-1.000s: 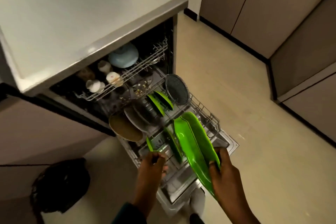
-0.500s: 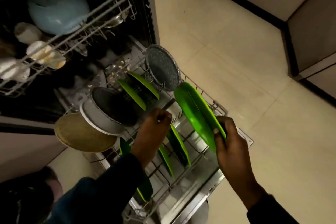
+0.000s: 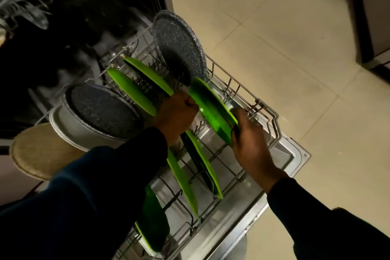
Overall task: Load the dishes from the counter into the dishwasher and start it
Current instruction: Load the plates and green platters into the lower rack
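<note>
Green plate has come down from above the lower rack into its right-edge tines. Right hand grip clamped on plate rim; left hand fingers curled, contents indiscernible. Seating nearly complete.

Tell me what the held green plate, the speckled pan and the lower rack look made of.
Green plate: probably glossy plastic or melamine; a bright highlight shows on it. Speckled pan: likely metal with a matte granite-look coating; grey with white flecks. Rack: coated wire, thin bent rods.
</note>
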